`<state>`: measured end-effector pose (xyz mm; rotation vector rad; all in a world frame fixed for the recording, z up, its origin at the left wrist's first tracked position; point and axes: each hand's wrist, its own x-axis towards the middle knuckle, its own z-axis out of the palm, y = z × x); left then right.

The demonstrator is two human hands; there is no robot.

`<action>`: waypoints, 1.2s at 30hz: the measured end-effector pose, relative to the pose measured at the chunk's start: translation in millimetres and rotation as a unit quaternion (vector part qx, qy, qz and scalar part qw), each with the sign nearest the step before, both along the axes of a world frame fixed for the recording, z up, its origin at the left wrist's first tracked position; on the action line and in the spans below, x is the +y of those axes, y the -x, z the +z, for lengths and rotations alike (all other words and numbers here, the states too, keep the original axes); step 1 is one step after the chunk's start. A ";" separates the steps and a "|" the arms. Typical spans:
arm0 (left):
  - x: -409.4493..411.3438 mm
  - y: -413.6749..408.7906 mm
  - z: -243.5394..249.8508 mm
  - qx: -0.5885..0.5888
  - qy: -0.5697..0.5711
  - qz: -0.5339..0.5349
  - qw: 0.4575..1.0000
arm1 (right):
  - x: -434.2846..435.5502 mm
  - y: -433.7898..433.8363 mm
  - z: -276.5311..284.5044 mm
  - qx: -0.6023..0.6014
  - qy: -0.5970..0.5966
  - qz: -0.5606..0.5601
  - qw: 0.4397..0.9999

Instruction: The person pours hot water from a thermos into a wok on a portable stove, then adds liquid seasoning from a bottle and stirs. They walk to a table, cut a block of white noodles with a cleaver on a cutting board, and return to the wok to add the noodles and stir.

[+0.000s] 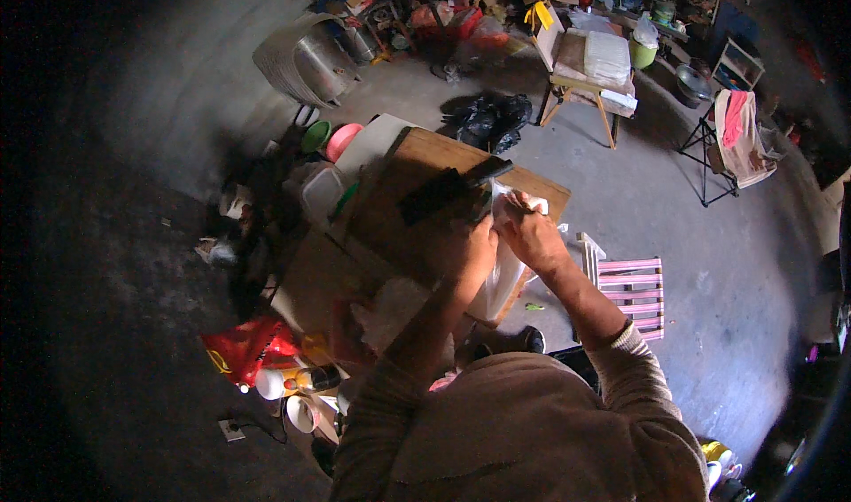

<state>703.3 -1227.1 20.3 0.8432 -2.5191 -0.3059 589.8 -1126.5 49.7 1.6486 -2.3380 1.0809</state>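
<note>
Both of my hands are together over the right part of a wooden board (459, 151). My right hand (534, 235) is curled around the upper part of a translucent white plastic bag (506, 273), and a bunched white piece sticks out past its fingers. At the bag's left edge, my left hand (480, 246) pinches the plastic, its fingertips partly in shadow. Below the hands the bag hangs down along the board's right edge. Whether anything is inside it, I cannot tell. Just beyond my left hand lies a dark flat object (435, 196), too shadowed to name.
A striped folding stool (630, 283) stands right of the board. Beyond it are a black plastic bag (492, 120) on the floor and a chair (588, 57) bearing a clear package. At left are a red bag (256, 349), bottles (312, 379) and a pink basin (344, 140).
</note>
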 end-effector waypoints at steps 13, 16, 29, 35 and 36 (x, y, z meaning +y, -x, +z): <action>-7.7 11.5 1.8 0.124 -0.127 -0.027 0.984 | 5.2 -0.6 22.3 0.059 -0.039 -0.081 0.994; -11.5 22.5 19.7 0.042 0.044 -0.017 0.998 | -12.6 8.0 24.0 0.052 -0.155 -0.080 0.983; -17.6 14.4 -1.6 -0.162 0.153 -0.016 0.975 | -24.1 21.6 1.8 -0.027 -0.154 0.003 0.988; -16.0 10.4 1.2 -0.071 0.063 -0.032 0.995 | -12.9 29.5 3.9 -0.047 -0.147 0.053 0.987; -16.4 9.3 3.1 -0.066 0.059 -0.042 0.995 | -12.1 30.6 1.9 -0.045 -0.124 0.055 0.990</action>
